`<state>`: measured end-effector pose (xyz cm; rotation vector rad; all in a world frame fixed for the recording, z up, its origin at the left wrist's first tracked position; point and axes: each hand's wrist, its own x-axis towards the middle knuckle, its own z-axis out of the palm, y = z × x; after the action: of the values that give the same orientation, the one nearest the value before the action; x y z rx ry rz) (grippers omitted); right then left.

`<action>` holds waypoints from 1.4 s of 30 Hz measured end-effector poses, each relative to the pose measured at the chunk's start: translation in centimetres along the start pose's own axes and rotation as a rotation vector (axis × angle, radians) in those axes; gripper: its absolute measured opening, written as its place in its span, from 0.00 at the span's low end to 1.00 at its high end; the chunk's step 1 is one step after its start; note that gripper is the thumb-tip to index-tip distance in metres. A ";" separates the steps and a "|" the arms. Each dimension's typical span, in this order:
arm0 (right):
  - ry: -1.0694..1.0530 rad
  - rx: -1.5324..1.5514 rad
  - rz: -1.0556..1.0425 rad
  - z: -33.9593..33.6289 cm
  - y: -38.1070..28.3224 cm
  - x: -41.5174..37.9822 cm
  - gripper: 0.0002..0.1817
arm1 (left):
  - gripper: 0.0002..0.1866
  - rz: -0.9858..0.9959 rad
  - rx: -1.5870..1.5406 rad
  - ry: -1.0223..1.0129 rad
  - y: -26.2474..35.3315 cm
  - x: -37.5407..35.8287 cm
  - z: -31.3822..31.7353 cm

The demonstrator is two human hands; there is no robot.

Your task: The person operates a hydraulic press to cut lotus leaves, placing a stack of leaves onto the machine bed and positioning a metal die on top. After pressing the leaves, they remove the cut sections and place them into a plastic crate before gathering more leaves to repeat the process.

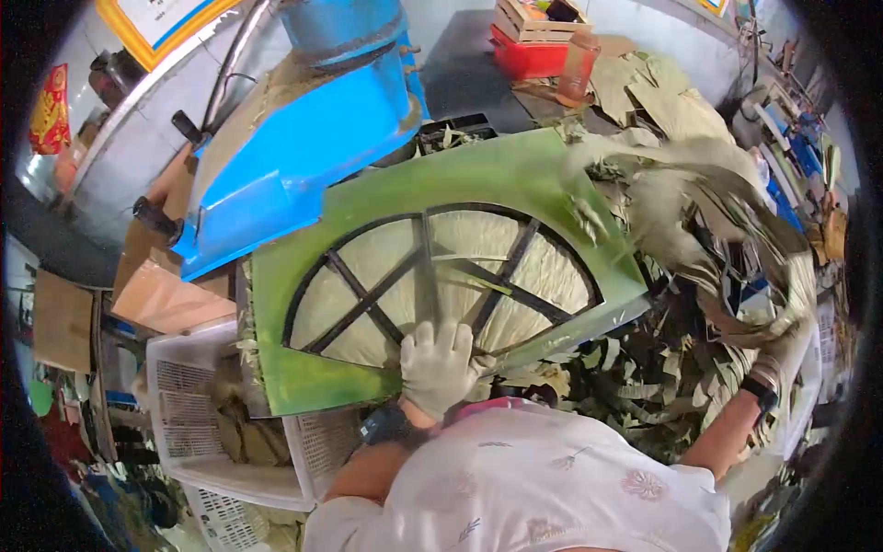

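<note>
My left hand (437,368), in a pale glove, lies with its fingers apart on the lower edge of a black fan-shaped frame (368,302). Pale leaf material (469,235) shows between the frame's bars. Under the frame is a green board (487,166). At the right, my right hand (786,354), also gloved, is closed on a bundle of long dry leaves (681,221). The bundle's upper end is blurred, and its strips hang over the board's right side.
A blue machine part (276,198) juts over the board's upper left. White baskets (184,405) stand at the lower left. Leaf scraps (635,386) lie below and right of the board. Behind are a bottle (578,69) and a red container (524,55) under a wooden crate.
</note>
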<state>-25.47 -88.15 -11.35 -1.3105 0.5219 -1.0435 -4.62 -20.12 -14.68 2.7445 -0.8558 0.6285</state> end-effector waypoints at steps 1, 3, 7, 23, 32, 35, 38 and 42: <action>0.054 -0.157 -0.061 -5.0 -0.8 0.8 0.32 | 0.29 -0.012 -0.010 -0.044 0.0 0.1 -0.2; 0.255 -0.615 -0.133 -11.5 -0.9 0.8 0.33 | 0.28 0.004 -0.018 -0.044 0.0 0.0 -0.2; 0.746 -1.700 -0.125 -17.3 3.4 -1.9 0.36 | 0.28 0.000 -0.018 -0.031 0.2 0.0 0.1; -1.027 -1.071 -0.409 40.3 6.0 -28.0 0.14 | 0.38 0.200 -0.095 -0.138 0.6 1.9 -1.2; -0.811 -0.825 -0.439 39.2 2.8 -23.9 0.11 | 0.34 0.257 -0.107 0.126 3.6 5.3 -4.9; -0.662 -0.684 -0.370 38.1 4.7 -17.5 0.12 | 0.33 0.146 -0.056 0.186 2.4 2.4 -3.9; -0.518 -0.707 -0.185 37.0 7.1 -10.2 0.15 | 0.34 -0.102 0.036 0.125 -0.4 -0.7 -2.2; -0.365 -0.936 -0.119 35.3 11.8 -2.5 0.17 | 0.36 -0.293 0.184 0.151 -2.9 -3.6 -0.6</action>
<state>6.05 -68.43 -14.77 -2.3231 0.6865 -0.6158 -5.75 -15.79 -15.97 2.8567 -0.3684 0.8761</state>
